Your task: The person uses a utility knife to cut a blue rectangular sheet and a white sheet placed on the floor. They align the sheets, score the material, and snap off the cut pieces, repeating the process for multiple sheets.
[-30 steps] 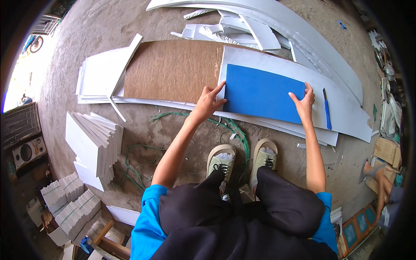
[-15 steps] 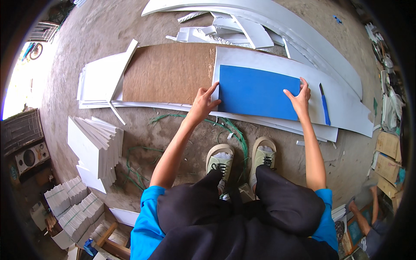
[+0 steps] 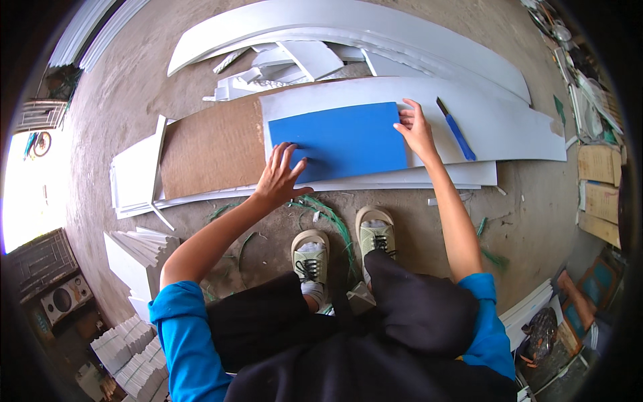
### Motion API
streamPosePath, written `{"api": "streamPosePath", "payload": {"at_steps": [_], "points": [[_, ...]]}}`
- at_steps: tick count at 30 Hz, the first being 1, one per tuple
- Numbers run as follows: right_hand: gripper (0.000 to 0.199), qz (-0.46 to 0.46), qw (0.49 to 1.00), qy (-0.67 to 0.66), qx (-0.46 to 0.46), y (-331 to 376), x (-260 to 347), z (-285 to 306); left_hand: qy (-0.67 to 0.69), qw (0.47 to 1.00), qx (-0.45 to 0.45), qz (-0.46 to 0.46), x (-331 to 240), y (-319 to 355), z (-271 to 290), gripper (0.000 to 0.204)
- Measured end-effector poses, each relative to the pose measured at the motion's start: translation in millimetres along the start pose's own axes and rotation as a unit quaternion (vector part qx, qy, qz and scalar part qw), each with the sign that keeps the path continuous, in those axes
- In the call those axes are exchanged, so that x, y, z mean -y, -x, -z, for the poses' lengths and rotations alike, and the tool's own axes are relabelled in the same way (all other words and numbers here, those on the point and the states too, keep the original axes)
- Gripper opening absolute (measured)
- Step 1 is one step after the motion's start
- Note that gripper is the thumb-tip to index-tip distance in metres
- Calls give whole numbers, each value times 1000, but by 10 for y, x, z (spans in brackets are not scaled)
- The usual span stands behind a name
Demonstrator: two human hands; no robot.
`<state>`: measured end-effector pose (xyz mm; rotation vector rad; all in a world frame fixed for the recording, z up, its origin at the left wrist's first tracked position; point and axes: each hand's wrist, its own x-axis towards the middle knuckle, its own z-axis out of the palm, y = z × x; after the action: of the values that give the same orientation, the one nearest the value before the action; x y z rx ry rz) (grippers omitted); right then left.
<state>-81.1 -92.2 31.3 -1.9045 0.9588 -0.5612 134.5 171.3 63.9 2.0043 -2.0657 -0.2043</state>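
Note:
A rectangular blue sheet (image 3: 345,137) lies flat on a white foam sheet (image 3: 482,100). My left hand (image 3: 276,179) is spread, its fingertips over the blue sheet's near left corner. I cannot tell whether they press on it. At the right edge of the blue sheet, my right hand (image 3: 416,130) has its fingers apart, with the thumb at the edge. To the right of that hand, a utility knife (image 3: 457,132) with a blue handle and dark blade rests on the white sheet. A brown wooden board (image 3: 211,144) extends to the left of the blue sheet.
White foam offcuts (image 3: 295,63) and a long curved-looking white panel (image 3: 375,23) lie beyond the board. Green string (image 3: 335,224) trails on the floor near my feet. Stacked white pieces (image 3: 134,264) stand at left, cardboard boxes (image 3: 598,191) at right. Another person's leg (image 3: 577,299) shows at lower right.
My left hand has shifted from the blue sheet's left edge to its near left corner, with fingers spreading. My right hand stays by the right edge. The whole view has shifted.

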Motion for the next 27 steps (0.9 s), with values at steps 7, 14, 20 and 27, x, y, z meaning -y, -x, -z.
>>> {"api": "streamPosePath", "payload": {"at_steps": [7,14,20,27], "points": [[55,-16,998,-62,0,-32,4,23,-8,994,-98,39,-84,-88,-298,69],[52,-22,994,-109,-11,-14,-38,13,-24,994,-95,41,-110,-75,-335,76],[50,-17,993,-114,-33,-35,-81,-27,-33,995,-91,39,-133,-95,-315,73],[51,-25,1000,-9,-11,-97,-100,-63,-17,993,-105,49,-140,-96,-294,75]]}}
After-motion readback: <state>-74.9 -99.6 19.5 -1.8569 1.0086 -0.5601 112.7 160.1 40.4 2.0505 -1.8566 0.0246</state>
